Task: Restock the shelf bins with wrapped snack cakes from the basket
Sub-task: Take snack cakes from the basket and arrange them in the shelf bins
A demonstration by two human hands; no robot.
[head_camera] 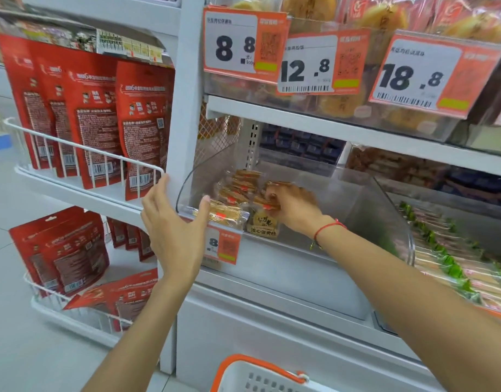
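While the right hand (296, 207) reaches into the clear bin (357, 199), its grip curled on a wrapped snack cake (267, 203), that cake should be set flat beside the stack just left of the fingers; the left hand (173, 222), fingers straight, steadies the bin's front lip.

Red pouches (96, 120) stand in a row behind a white wire rack (82, 154) on the left, backs showing dense print and barcodes. More red pouches (62, 256) fill a lower wire rack (74, 312), some tipped flat. Above right, three orange-and-white price tags read 8.8 (243, 42), 12.8 (320, 63) and 18.8 (430, 75). A smaller orange tag (224, 246) hangs lower down. Far right lie packets with green trim (447, 261), possibly sweets. The floor (14, 321) is pale.
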